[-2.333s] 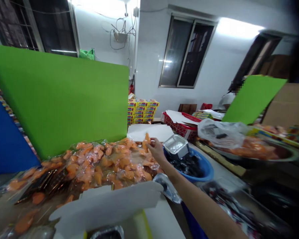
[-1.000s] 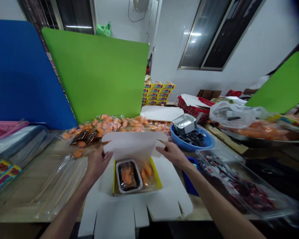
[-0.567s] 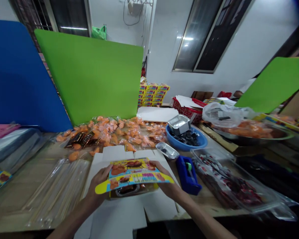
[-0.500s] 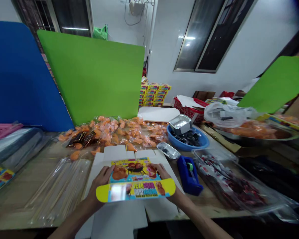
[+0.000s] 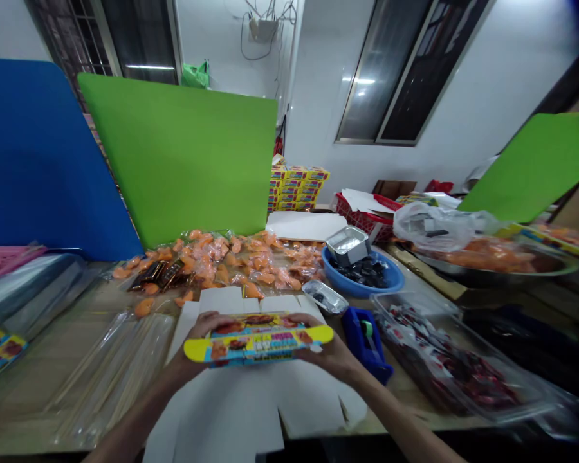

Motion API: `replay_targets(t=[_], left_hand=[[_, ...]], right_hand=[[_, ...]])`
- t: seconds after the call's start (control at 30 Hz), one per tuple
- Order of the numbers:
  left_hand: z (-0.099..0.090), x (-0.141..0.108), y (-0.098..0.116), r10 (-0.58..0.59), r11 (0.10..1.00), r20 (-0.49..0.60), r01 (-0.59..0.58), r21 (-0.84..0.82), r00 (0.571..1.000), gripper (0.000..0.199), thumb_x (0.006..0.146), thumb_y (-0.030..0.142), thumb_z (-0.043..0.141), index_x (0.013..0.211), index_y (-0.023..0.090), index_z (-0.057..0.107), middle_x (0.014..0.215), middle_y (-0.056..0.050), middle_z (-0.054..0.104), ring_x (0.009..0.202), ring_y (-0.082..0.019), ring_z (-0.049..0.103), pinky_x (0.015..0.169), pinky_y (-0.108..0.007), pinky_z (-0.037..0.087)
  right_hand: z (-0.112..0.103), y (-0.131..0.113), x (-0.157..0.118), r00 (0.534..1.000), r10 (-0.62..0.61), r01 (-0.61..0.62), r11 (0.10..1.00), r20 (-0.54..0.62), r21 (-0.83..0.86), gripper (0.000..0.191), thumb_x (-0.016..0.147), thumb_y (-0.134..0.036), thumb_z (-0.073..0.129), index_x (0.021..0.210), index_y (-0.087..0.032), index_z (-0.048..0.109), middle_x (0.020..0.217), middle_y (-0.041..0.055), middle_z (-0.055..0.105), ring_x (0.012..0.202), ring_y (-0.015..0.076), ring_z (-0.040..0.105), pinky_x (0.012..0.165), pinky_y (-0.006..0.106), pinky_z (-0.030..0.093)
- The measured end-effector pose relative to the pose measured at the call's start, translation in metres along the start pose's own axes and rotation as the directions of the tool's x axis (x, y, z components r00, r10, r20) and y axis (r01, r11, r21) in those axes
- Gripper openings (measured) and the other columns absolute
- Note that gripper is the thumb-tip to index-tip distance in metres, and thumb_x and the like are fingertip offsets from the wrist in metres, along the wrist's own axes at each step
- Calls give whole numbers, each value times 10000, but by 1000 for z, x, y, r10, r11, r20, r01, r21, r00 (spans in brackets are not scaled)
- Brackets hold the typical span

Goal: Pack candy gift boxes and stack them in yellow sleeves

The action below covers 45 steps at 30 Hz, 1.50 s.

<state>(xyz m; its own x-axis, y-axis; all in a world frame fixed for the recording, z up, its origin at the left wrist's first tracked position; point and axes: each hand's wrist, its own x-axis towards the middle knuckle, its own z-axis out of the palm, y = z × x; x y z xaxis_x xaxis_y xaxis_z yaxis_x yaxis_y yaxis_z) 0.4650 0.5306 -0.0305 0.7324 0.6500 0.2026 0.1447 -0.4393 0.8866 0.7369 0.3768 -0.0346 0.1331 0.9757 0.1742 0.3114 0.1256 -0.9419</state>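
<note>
Both my hands grip a flat yellow printed card box [image 5: 258, 339] from its two ends, holding it level just above a white unfolded card blank [image 5: 231, 402]. My left hand [image 5: 197, 341] curls over the box's left end. My right hand [image 5: 321, 350] holds the right end, with the fingers across the top. The foil tray of orange food seen earlier is hidden now. A small foil tray [image 5: 324, 297] lies close beyond my right hand.
A blue tape dispenser [image 5: 367, 344] stands to the right, near a clear tray of sachets [image 5: 444, 360]. Beyond are a blue basin [image 5: 361, 276] and a heap of bagged orange pieces [image 5: 222, 263]. Bagged wooden skewers [image 5: 116, 366] lie on the left. Green and blue boards stand behind.
The printed box has moved down and tilted, so its yellow edge now faces up. My hands have closed in on its ends. The white card below shows more, with the foil tray out of sight.
</note>
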Motion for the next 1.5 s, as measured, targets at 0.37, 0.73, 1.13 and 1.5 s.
replay_targets(t=[0.37, 0.73, 1.13, 1.5], left_hand=[[12, 45, 13, -307, 803, -170, 158, -575, 936, 469, 503, 284, 806, 916, 146, 633, 903, -64, 711, 874, -264, 656, 802, -371, 517], [6, 64, 3, -355, 752, -143, 190, -632, 924, 412, 521, 260, 766, 884, 147, 609, 776, -33, 700, 726, -232, 659, 667, -331, 519], [5, 66, 9, -346, 763, -134, 195, -616, 929, 291, 554, 254, 741, 812, 164, 639, 768, -13, 687, 707, -190, 639, 654, -286, 495], [-34, 69, 20, -257, 916, -326, 122, -383, 910, 641, 560, 353, 757, 1147, 199, 550, 959, -39, 621, 886, -199, 586, 739, -283, 456]], right_hand=[[-16, -5, 63, 968, 154, -117, 976, -200, 185, 579, 662, -444, 708, 1147, -162, 564, 1018, 85, 645, 837, 223, 611, 765, 375, 489], [-54, -60, 108, 989, 87, -34, 918, 118, -395, 81, 739, -151, 476, 789, -169, 537, 579, -37, 545, 481, 106, 556, 451, 204, 426], [-50, -64, 115, 966, 109, 58, 791, 234, -609, 171, 661, -194, 617, 791, -186, 506, 742, 6, 595, 628, 157, 581, 521, 251, 429], [-29, -61, 121, 935, 125, 206, 568, 331, -797, 338, 549, -261, 764, 838, -189, 605, 752, 12, 612, 638, 160, 526, 516, 241, 309]])
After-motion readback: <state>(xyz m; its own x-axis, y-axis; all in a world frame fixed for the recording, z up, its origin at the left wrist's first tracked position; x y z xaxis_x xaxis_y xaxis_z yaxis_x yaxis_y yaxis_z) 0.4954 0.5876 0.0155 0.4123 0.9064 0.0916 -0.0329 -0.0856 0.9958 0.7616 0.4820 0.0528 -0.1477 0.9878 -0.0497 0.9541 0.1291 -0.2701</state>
